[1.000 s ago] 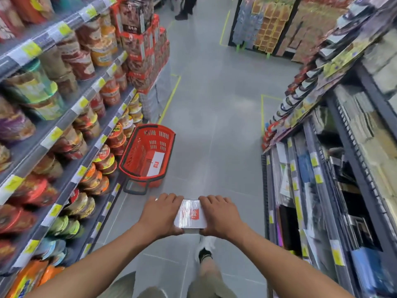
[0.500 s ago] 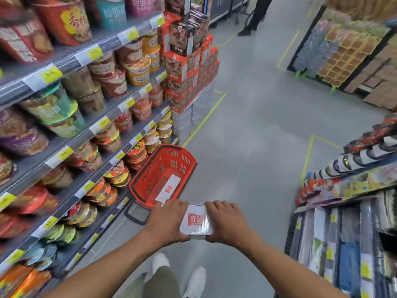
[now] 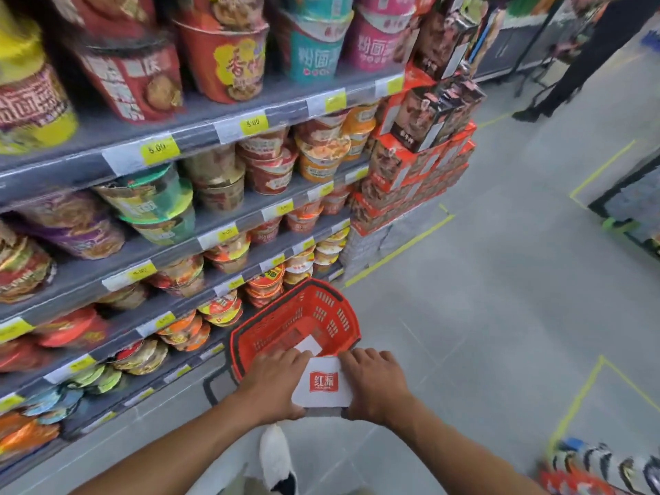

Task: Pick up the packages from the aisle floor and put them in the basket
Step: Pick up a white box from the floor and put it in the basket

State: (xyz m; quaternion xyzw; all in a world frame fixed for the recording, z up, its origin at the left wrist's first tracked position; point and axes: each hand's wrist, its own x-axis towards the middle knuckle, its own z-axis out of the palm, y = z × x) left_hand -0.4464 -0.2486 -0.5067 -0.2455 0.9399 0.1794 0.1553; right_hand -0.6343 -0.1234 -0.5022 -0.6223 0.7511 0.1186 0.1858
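I hold a white package (image 3: pixel 323 385) with a red logo between both hands, just above the near rim of the red basket (image 3: pixel 321 309). My left hand (image 3: pixel 273 382) grips its left side and my right hand (image 3: pixel 375 382) grips its right side. The basket stands on the grey aisle floor against the bottom shelf. Inside it lies another white package (image 3: pixel 308 345), partly hidden by my left hand.
Shelves of instant noodle cups (image 3: pixel 214 180) run along the left. A stack of red boxes (image 3: pixel 410 173) stands beyond the basket. A person's legs (image 3: pixel 571 73) are at the far right. More goods (image 3: pixel 600 466) lie at the bottom right. My white shoe (image 3: pixel 276 455) is below.
I have walked toward the basket with the package in both hands. The basket is now directly under my hands, and the view has swung left toward the noodle shelves.
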